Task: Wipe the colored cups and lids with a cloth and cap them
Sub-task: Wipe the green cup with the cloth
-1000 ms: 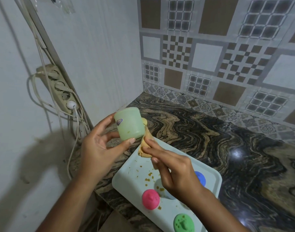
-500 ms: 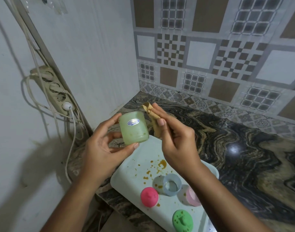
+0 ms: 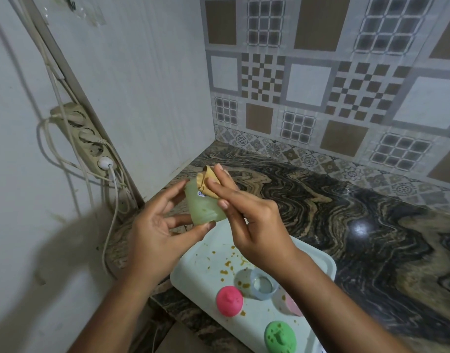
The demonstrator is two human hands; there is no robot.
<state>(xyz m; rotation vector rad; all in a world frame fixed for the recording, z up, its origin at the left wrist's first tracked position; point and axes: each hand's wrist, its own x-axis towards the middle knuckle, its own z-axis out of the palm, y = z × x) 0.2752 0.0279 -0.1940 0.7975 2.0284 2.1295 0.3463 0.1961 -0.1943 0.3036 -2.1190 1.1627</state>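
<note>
Our left grip [image 3: 155, 240] is holding the green cup [image 3: 203, 210] with curled fingers; our right grip [image 3: 257, 225], pinching the cloth [image 3: 204, 178], is now pressing it onto the cup.

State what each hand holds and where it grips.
Left hand grips the pale green translucent plastic cup between thumb and fingers. Right hand pinches the crumpled tan cloth against the cup's upper side.

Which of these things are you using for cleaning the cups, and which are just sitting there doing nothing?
Part of the job: green cup in the left hand; cloth pinched by the right hand; pink lid, green lid, blue cup and pink cup on the tray.
Just lying about: power strip; white plug; marbled countertop.
</note>
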